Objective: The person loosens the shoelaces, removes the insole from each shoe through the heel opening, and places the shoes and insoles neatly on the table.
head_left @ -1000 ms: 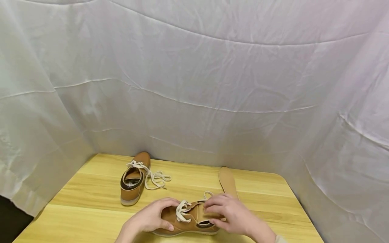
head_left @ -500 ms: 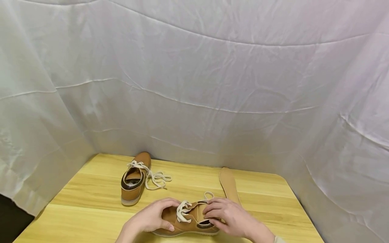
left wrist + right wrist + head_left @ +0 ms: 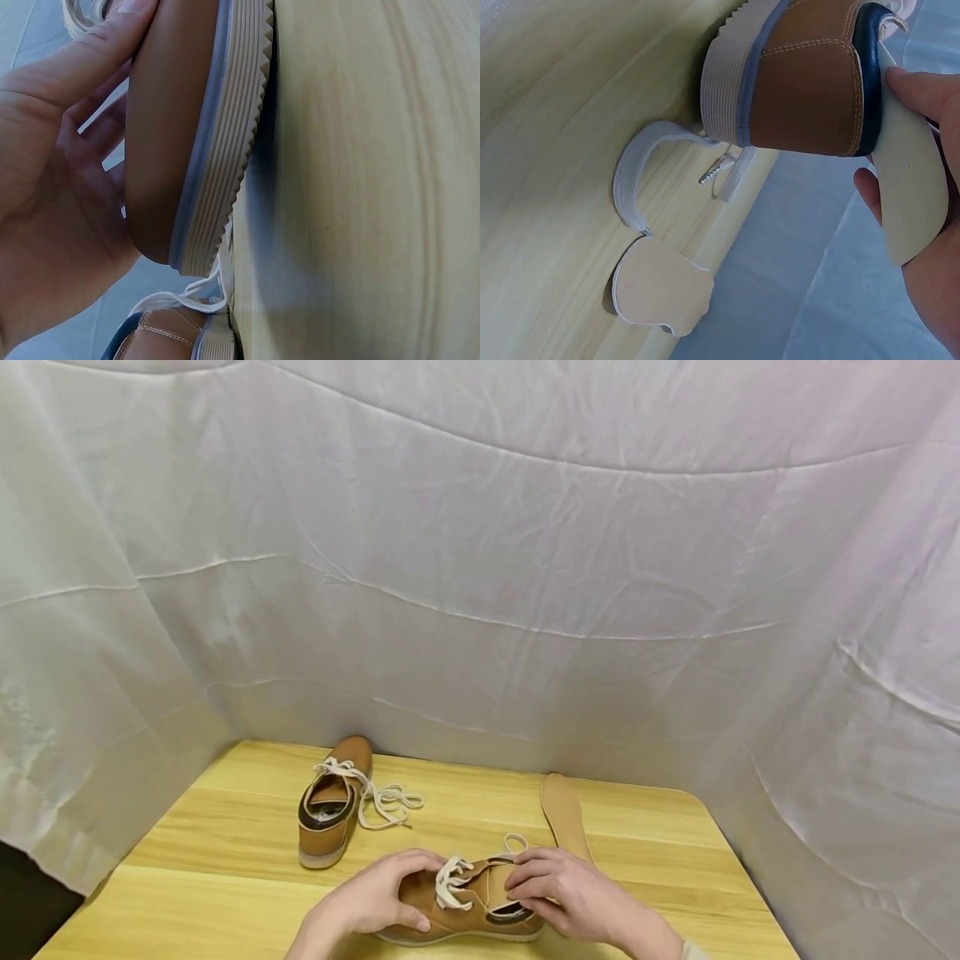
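Note:
A brown lace-up shoe (image 3: 468, 918) lies along the near side of the table, toe to the left. My left hand (image 3: 367, 893) grips its toe, thumb on the near side and fingers over the far side. White laces (image 3: 452, 883) cross its front. My right hand (image 3: 573, 897) is at the heel opening and pinches a tan insole (image 3: 497, 887) by its rear part. The insole's front part goes down into the shoe, hidden there. In the right wrist view, the pale underside of the insole (image 3: 911, 187) sticks out past the dark heel collar (image 3: 868, 82).
A second brown shoe (image 3: 322, 839) stands at the back left, its loose white lace (image 3: 390, 806) trailing right. Another insole (image 3: 564, 810) lies at the back right of the wooden table (image 3: 225, 827). Grey-white cloth (image 3: 480, 568) hangs behind and beside the table.
My right hand has sunk slightly and its fingers have drawn in a little on the insole. My left hand and the shoe have stayed almost still.

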Demonstrator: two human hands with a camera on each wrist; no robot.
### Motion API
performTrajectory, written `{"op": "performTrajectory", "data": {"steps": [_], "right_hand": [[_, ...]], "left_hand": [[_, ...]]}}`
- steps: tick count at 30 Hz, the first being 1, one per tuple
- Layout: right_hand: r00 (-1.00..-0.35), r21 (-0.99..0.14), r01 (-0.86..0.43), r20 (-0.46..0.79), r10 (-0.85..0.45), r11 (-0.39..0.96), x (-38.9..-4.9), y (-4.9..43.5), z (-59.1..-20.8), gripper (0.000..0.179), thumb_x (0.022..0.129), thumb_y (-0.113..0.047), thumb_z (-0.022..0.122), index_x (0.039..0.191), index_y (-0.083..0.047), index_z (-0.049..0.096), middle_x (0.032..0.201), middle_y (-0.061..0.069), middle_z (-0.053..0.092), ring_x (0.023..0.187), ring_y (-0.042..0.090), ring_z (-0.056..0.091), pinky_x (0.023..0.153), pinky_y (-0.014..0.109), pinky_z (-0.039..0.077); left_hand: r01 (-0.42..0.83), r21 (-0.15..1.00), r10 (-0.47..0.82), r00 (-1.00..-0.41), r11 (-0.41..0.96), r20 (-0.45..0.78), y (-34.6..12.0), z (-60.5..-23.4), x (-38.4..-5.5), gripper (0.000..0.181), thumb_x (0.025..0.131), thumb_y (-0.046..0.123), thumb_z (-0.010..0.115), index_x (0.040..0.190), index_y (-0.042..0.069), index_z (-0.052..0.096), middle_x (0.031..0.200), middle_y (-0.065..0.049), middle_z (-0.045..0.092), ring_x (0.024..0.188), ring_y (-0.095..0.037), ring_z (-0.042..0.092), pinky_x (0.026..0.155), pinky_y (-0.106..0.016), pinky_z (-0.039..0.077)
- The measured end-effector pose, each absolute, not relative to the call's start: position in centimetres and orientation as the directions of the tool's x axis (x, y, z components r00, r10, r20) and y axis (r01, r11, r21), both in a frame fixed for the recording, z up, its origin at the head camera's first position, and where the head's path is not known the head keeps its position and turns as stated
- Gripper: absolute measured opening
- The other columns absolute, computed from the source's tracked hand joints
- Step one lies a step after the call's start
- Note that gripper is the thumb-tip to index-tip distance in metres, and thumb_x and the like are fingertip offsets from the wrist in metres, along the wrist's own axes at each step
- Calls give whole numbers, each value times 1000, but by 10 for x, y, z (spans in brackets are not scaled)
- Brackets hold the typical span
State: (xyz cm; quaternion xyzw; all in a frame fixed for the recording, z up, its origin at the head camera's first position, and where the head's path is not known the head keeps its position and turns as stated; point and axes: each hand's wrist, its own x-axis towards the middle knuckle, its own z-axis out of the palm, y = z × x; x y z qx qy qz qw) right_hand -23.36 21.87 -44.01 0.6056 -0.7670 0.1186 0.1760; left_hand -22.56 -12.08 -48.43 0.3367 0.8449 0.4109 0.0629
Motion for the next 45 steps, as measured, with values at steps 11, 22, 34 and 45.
{"op": "performTrajectory", "data": {"steps": [11,22,34,45], "right_hand": [[-209,13,-971,443,-872,239,-232,227,-435,16,91,-7,77,105,-15,80,114,-6,75,115,25,69,101,36,55],[-229,18,-965,439,-869,263,-227,241,-427,17,93,-8,76,107,-15,80,116,-6,74,117,22,67,104,35,53],[-249,-7,-961,466,-849,278,-221,256,-419,21,89,-5,80,107,-16,79,117,-6,74,115,21,67,103,32,53],[-249,-17,-961,496,-832,277,-216,272,-415,15,105,-16,63,110,-16,78,118,-4,73,114,23,67,107,27,50]], "left_hand": [[527,735,624,-760,427,182,-121,-485,-226,64,78,36,91,136,24,67,137,7,65,132,-20,57,114,-38,45],[544,725,630,-751,423,196,-122,-486,-226,62,80,38,90,135,24,67,137,8,65,131,-20,58,113,-37,46],[513,740,624,-764,434,164,-121,-488,-226,62,80,35,90,137,26,67,138,12,63,133,-17,56,114,-37,45],[528,729,625,-760,435,178,-122,-487,-226,63,80,37,90,137,26,66,138,8,64,133,-21,57,113,-37,46]]}}
